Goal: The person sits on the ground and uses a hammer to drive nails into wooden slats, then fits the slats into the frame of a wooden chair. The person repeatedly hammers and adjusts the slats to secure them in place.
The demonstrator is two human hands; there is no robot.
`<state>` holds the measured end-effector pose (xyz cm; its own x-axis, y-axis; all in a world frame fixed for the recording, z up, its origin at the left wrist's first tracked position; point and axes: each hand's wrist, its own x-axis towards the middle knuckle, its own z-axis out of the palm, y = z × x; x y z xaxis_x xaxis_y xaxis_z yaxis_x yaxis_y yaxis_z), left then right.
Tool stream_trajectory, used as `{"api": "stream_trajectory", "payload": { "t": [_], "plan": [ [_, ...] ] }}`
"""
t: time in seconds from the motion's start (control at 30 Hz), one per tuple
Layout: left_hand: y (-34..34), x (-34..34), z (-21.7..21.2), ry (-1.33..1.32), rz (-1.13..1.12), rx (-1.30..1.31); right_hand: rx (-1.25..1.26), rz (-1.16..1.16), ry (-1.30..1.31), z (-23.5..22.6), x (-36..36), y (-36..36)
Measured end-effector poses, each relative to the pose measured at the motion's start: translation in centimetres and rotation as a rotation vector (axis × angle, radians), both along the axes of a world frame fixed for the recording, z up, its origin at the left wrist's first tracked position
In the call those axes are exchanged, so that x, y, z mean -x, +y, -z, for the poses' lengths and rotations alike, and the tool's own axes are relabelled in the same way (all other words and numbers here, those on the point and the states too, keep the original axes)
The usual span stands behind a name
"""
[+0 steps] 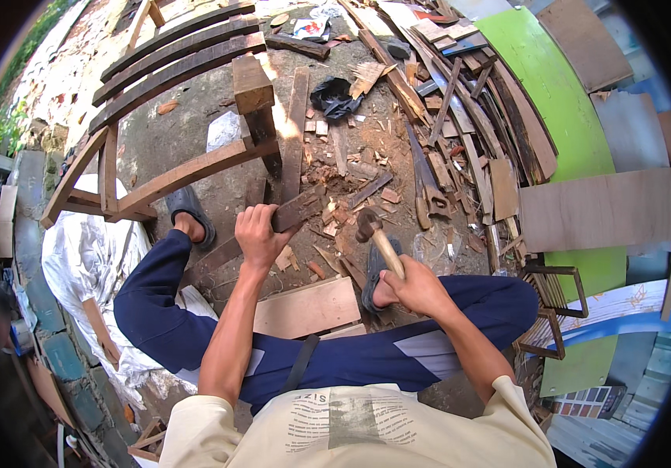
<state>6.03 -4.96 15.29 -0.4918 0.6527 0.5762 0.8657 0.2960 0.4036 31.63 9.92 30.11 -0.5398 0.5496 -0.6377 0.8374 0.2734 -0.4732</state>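
My left hand (259, 236) is wrapped round a dark wooden plank (298, 209), whose far end points up and to the right. The plank slants down to the left, past my hand, between my legs. In my right hand (416, 287) is a hammer (386, 251), gripped by its pale wooden handle. Its rusty head hangs above the littered ground, to the right of the plank's end and apart from it. Below the plank lies a light wooden board (308, 306). A slatted wooden frame (187, 183) with a thick post stands to the left.
A handsaw (427, 183) lies beside a heap of wood strips (468, 117) on the right. Wood chips and a black plastic bag (335, 97) litter the ground ahead. White sheeting (90, 265) lies on the left; a green panel (577, 132) curves along the right.
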Motion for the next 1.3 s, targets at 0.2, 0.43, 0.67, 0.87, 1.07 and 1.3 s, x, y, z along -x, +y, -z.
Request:
{"api": "stream_trajectory", "payload": {
  "t": [0.2, 0.43, 0.67, 0.87, 1.07, 1.3],
  "plan": [
    [0.7, -0.7, 0.9, -0.025, 0.044, -0.001, -0.257, 0.183, 0.560, -6.7, 4.8, 0.2],
    [0.6, -1.3, 1.2, -0.017, 0.077, 0.039, -0.096, -0.028, 0.178, -2.5, 4.1, -0.2],
    [0.8, -1.2, 2.1, -0.121, 0.111, 0.152, -0.210, 0.129, 0.205, -1.9, 2.8, 0.4],
    [2.8, -1.1, 0.5, -0.604, 0.127, 0.693, -0.103, 0.335, 0.489, 5.5, 2.2, 1.8],
    [3.2, -0.1, 1.3, -0.520, 0.221, 0.623, -0.270, 0.153, 0.384, 6.9, 0.2, 0.4],
    [3.5, -0.3, 1.7, -0.554, 0.174, 0.680, -0.358, 0.264, 0.712, 0.4, 3.3, -0.7]
  ]
}}
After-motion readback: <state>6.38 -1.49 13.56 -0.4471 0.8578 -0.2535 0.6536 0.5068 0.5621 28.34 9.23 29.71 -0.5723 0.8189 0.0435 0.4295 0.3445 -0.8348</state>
